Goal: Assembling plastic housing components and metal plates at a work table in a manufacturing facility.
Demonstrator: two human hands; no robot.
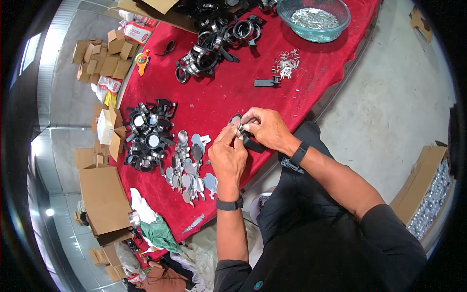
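Just above the near edge of the red-covered table, both of my hands meet on one black plastic part with a ring and a handle (253, 144). A round grey disc (235, 120) sits at its ring end. My left hand (227, 155) pinches the part from the left, fingertips at the disc. From the right, my right hand (268, 129) closes thumb and fingers at the joint between ring and handle. Whatever small piece lies between the fingertips is hidden. Left of my left hand lies a pile of loose grey metal discs with tabs (187, 180).
Black parts fitted with discs (150, 138) are heaped farther left. Black rings (209, 56), small wire clips (288, 64) and a black lever (265, 83) lie beyond my hands. A teal bowl (318, 35) holds metal pieces. Cardboard boxes (103, 197) line the left side; another person (163, 277) is lower left.
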